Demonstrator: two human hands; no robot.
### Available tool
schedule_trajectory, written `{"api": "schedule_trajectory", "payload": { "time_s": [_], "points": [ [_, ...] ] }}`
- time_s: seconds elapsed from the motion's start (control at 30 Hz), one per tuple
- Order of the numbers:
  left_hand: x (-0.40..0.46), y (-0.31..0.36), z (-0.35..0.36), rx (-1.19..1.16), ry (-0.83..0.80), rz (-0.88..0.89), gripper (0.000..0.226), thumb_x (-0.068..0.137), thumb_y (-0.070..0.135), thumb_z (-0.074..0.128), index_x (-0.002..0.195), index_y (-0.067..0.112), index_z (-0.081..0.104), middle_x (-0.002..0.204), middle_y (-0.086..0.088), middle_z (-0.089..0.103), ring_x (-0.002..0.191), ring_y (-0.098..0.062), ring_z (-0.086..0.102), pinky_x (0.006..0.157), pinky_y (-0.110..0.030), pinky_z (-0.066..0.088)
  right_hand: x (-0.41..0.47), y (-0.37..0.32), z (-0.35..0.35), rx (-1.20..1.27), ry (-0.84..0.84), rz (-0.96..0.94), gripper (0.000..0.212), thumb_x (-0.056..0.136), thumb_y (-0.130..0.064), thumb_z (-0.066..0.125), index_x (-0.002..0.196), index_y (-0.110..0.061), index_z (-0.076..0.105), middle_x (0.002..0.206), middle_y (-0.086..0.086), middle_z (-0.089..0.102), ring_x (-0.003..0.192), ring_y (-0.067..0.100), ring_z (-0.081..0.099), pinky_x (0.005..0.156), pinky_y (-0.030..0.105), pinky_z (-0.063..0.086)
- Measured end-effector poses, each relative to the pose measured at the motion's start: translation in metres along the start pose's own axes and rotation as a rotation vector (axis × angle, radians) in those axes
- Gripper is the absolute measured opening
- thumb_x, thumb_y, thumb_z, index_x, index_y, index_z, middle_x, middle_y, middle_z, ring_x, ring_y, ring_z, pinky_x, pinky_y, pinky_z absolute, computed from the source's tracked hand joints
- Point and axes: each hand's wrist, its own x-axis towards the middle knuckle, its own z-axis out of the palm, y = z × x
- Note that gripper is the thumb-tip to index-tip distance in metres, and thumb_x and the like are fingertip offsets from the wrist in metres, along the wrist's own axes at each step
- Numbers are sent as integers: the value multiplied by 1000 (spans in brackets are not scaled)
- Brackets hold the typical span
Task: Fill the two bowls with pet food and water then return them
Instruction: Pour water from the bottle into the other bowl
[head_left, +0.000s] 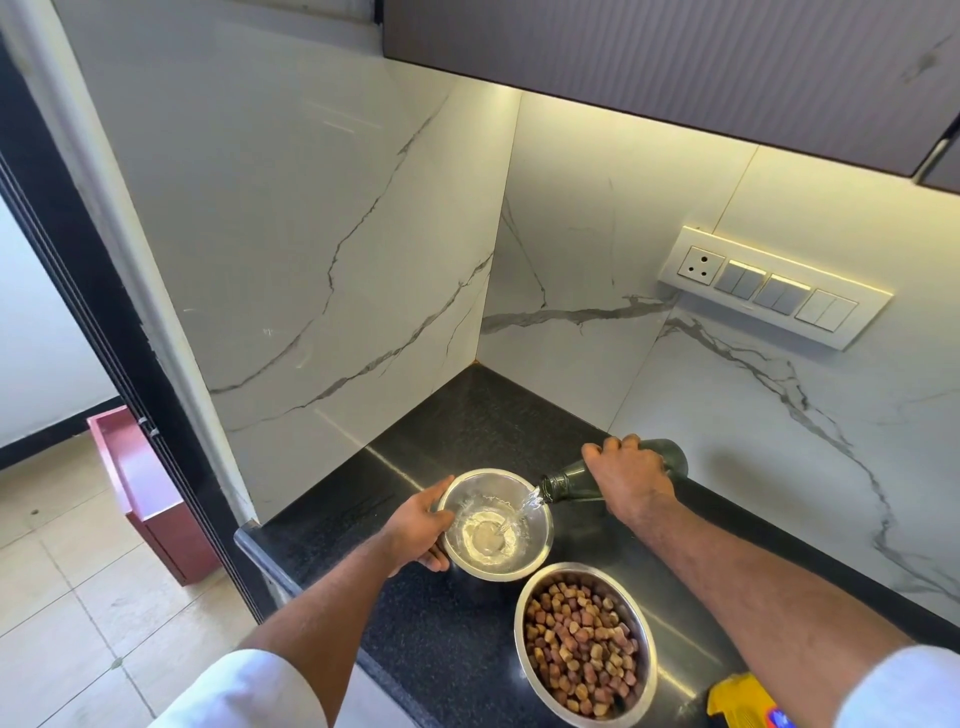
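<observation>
Two steel bowls stand on the black counter (441, 639). The far bowl (540, 525) holds a little water. My left hand (418, 525) grips its left rim. My right hand (631, 475) holds a dark green glass bottle (569, 486) tipped on its side, its mouth over the bowl's right rim, and a stream of water (527, 504) runs from it into the bowl. The near bowl (584, 644) is full of brown and pink pet food pellets and stands untouched, close to the counter's front edge.
A yellow packet (743, 699) lies at the counter's near right. White marble walls close the corner behind and to the left. A switch panel (774, 286) is on the right wall, a cabinet overhead. A maroon box (150, 493) stands on the tiled floor at left.
</observation>
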Motion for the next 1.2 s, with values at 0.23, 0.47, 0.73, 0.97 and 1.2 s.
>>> {"api": "schedule_trajectory", "payload": {
  "time_s": [0.23,0.47,0.73,0.97,1.2],
  "points": [
    [0,-1,-1,-19,-11,-7,63,107,17,51,163,32,25,111,-15,74,60,-16,73,68,-35,66,-1,0,-5,-14,-5,-3,76,82,-26,84,144,-18,41,138,16,56,132,38,51,95,52,59],
    [2,-3,-2,-26,-22,-21,63,107,18,52,162,33,25,108,-13,75,61,-17,74,67,-35,67,-3,-1,-8,-26,-1,-6,78,81,-26,85,145,-18,40,139,16,55,133,37,51,96,51,58],
    [2,-3,-2,-43,-27,-13,63,107,19,53,162,33,27,96,-10,79,60,-17,74,61,-32,65,-3,-2,-7,-34,4,-4,76,82,-24,84,144,-17,41,139,18,55,134,38,50,96,51,58],
    [3,-4,-2,-44,-43,-6,62,108,19,51,163,33,24,99,-13,79,61,-17,73,63,-33,65,-2,-1,-5,-51,13,-4,76,80,-24,85,142,-17,42,136,18,56,131,38,51,93,51,59],
    [4,-4,-3,-47,-45,-12,63,108,17,51,163,32,24,98,-14,79,62,-18,73,61,-32,65,1,-2,-1,-53,12,0,78,78,-25,87,141,-18,42,137,17,55,133,38,50,95,53,58]
  ]
}}
